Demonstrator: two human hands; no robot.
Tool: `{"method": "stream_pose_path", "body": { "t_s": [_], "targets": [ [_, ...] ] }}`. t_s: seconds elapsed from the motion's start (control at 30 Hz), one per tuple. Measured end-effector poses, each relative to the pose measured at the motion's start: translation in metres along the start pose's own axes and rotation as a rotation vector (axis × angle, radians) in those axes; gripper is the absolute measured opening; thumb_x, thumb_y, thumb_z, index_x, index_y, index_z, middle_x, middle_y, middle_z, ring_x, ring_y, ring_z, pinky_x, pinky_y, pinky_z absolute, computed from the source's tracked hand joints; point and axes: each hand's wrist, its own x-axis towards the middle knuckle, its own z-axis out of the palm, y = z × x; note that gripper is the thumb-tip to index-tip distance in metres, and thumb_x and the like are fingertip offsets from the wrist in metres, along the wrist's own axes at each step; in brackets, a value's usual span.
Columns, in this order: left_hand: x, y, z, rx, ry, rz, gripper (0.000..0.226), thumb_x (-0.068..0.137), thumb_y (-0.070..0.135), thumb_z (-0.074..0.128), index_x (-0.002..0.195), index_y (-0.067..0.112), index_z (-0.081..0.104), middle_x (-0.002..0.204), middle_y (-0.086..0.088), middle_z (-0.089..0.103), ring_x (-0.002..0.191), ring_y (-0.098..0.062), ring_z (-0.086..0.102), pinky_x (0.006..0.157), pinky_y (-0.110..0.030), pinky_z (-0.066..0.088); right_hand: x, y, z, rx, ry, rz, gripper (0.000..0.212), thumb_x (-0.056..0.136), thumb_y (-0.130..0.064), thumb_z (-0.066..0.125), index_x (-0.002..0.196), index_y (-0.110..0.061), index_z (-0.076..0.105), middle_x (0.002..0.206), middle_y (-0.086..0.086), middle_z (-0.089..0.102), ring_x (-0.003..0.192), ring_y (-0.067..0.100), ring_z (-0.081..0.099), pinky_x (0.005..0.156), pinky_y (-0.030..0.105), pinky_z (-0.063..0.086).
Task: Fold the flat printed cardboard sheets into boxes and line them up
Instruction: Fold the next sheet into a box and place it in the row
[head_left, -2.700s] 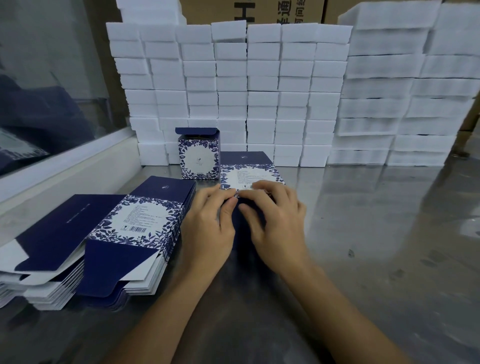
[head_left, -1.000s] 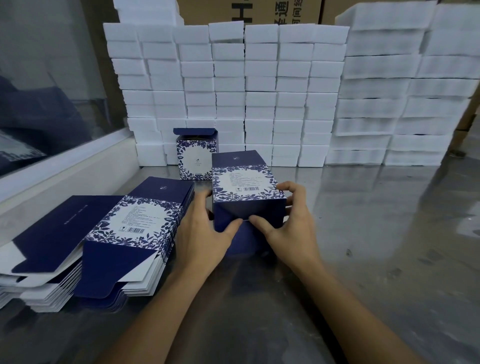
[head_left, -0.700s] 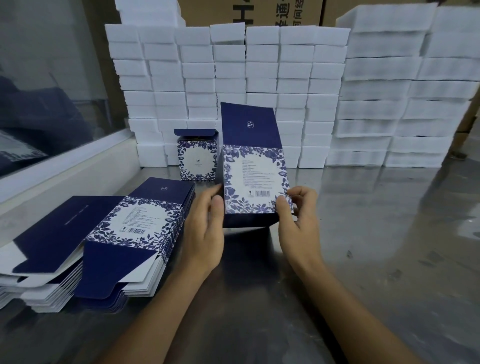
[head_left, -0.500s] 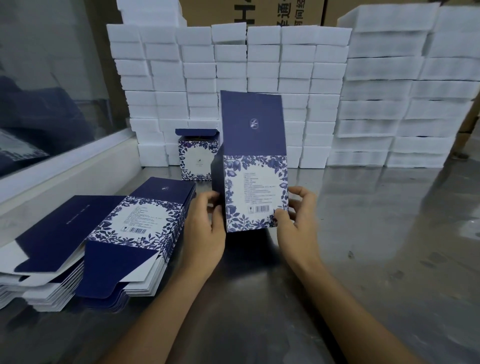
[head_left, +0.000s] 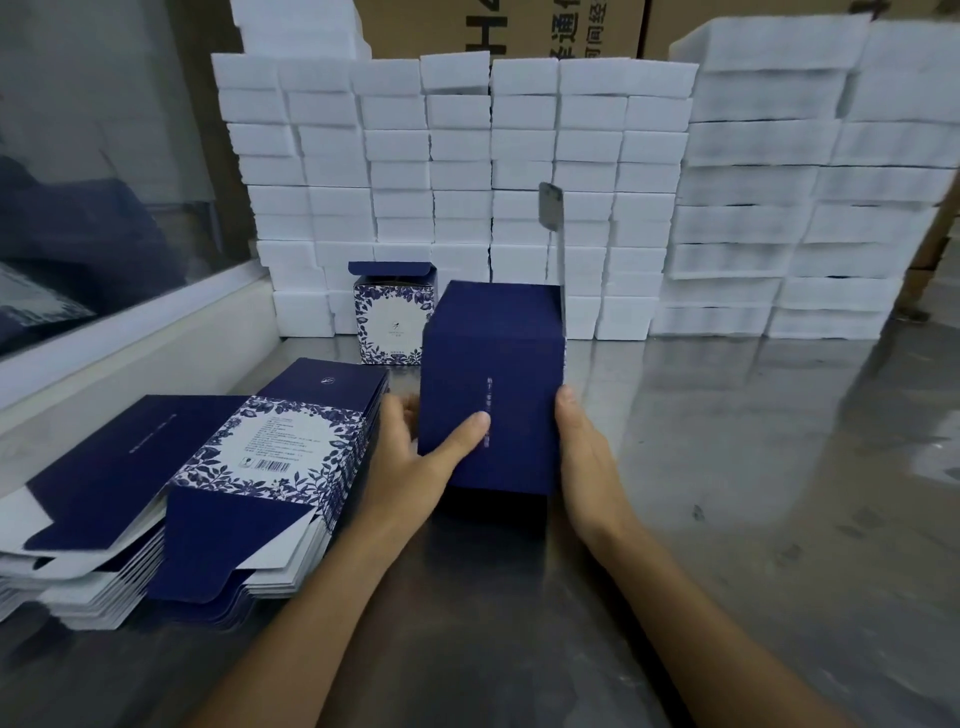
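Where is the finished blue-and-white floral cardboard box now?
In the head view, the finished floral box stands left of centre against the white foam blocks, behind the stack of flat sheets.

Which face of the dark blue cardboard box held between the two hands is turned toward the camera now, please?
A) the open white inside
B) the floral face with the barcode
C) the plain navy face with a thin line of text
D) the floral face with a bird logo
C: the dark blue cardboard box shows a plain navy panel with one thin line of text, the left hand and right hand gripping its sides.
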Motion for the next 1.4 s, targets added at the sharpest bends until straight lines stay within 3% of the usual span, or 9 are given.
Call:
{"method": "stream_pose_path", "body": {
  "t_s": [0.1,0.2,0.3,0.43,0.6,0.73,0.97,1.27,1.4],
  "targets": [
    [-0.001,0.006,-0.002,-0.101,-0.095,-0.071,0.082,0.062,0.048,0.083,0.117,-0.002,0.047,0.118,-0.017,0.064,0.106,-0.025,0.066,0.089,-0.039,0.056,0.001,0.0,-0.002,-0.023,0.032,0.0,0.063,0.09,-0.077,0.032,0.119,-0.035,0.069,0.117,-0.011,0.073,0.11,0.01,0.068,0.101,0.04,0.051],
    [-0.001,0.009,-0.005,-0.038,-0.136,-0.047,0.073,0.059,0.052,0.076,0.097,-0.005,0.05,0.101,-0.029,0.057,0.099,-0.042,0.057,0.102,-0.058,0.04,0.003,0.0,-0.007,-0.096,0.1,-0.017,0.053,0.097,-0.064,0.027,0.104,-0.035,0.071,0.105,-0.018,0.075,0.1,0.002,0.07,0.086,0.023,0.053],
    [0.0,0.004,-0.004,0.149,-0.093,-0.009,0.062,0.054,0.056,0.076,0.078,0.01,0.043,0.096,-0.017,0.053,0.096,-0.025,0.055,0.093,-0.043,0.045,0.007,0.004,-0.01,-0.157,0.173,-0.014,0.051,0.107,-0.048,0.028,0.099,-0.019,0.069,0.1,-0.003,0.074,0.097,0.018,0.069,0.083,0.034,0.056],
    [-0.002,0.0,-0.003,0.354,-0.006,0.083,0.068,0.05,0.053,0.083,0.099,0.031,0.041,0.114,0.009,0.044,0.106,0.005,0.044,0.083,-0.018,0.038,0.009,0.005,-0.009,-0.138,0.268,0.027,0.04,0.105,-0.046,0.038,0.101,-0.016,0.063,0.1,0.001,0.069,0.097,0.021,0.065,0.086,0.038,0.055],
    [-0.002,0.001,-0.005,0.574,0.03,0.402,0.107,0.051,0.038,0.093,0.132,0.039,0.023,0.136,0.011,0.028,0.13,-0.012,0.034,0.107,-0.03,0.033,0.007,0.0,-0.007,0.041,0.262,0.125,0.039,0.099,-0.063,0.04,0.106,-0.028,0.057,0.111,0.001,0.069,0.101,0.024,0.068,0.081,0.041,0.057],
    [-0.002,0.003,-0.007,0.787,0.028,0.579,0.125,0.051,0.041,0.091,0.147,0.024,0.013,0.147,-0.005,0.021,0.138,-0.025,0.028,0.103,-0.038,0.034,0.007,-0.004,-0.007,0.037,0.299,0.155,0.051,0.097,-0.065,0.04,0.111,-0.017,0.048,0.111,0.006,0.069,0.094,0.026,0.071,0.074,0.04,0.055],
    [-0.002,0.003,-0.006,0.815,0.011,0.599,0.126,0.051,0.039,0.092,0.147,0.026,0.012,0.149,-0.007,0.022,0.14,-0.027,0.028,0.099,-0.04,0.042,0.008,-0.003,-0.014,-0.1,0.325,0.133,0.051,0.105,-0.041,0.042,0.068,-0.009,0.053,0.053,0.0,0.054,0.046,0.011,0.047,0.047,0.021,0.039],
    [-0.003,0.004,-0.002,0.877,0.047,0.563,0.122,0.053,0.041,0.091,0.147,0.028,0.015,0.149,-0.011,0.023,0.138,-0.03,0.028,0.101,-0.053,0.045,0.002,-0.007,-0.005,0.004,0.212,0.129,0.062,0.102,-0.042,0.051,0.044,-0.021,0.046,0.045,0.0,0.044,0.038,0.009,0.037,0.041,0.019,0.033],
    [-0.004,0.004,-0.003,0.878,0.072,0.544,0.122,0.051,0.042,0.091,0.147,0.028,0.016,0.148,-0.011,0.024,0.138,-0.03,0.029,0.1,-0.057,0.045,0.0,-0.011,0.001,-0.04,0.18,0.149,0.06,0.103,-0.024,0.051,0.043,-0.014,0.053,0.04,0.002,0.05,0.033,0.009,0.042,0.036,0.016,0.035]
  ]
}}
